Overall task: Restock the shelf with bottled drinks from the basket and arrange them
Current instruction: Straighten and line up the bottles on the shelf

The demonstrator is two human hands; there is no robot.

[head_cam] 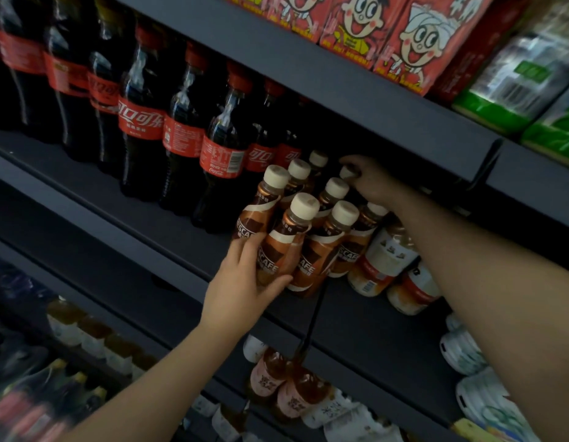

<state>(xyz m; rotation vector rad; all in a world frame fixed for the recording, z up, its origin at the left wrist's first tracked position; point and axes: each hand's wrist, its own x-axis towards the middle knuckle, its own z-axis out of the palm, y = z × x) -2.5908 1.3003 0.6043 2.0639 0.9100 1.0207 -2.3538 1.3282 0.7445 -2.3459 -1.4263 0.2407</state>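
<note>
Coffee bottles (308, 224) crowd the dark shelf (168, 224); the left hand (244, 285) wraps a front bottle (281, 250), the right hand (372, 183) clamps a rear bottle's cap (347, 171), its body hidden.

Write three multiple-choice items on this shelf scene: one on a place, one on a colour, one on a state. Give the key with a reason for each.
1. The cola bottles stand where, relative to the coffee bottles?
A. Left, same shelf
B. Shelf below
C. Right, same shelf

2. The coffee bottles' caps are what colour?
A. Red
B. Cream
C. Green

3. The left hand is doing what?
A. Hanging free
B. Resting flat on the shelf edge
C. Gripping a front coffee bottle

Key: 1 A, the cola row runs to the left on the same board. 2 B, each cap is pale cream. 3 C, fingers wrap the bottle's body, while the right hand reaches over a rear cap.
</note>
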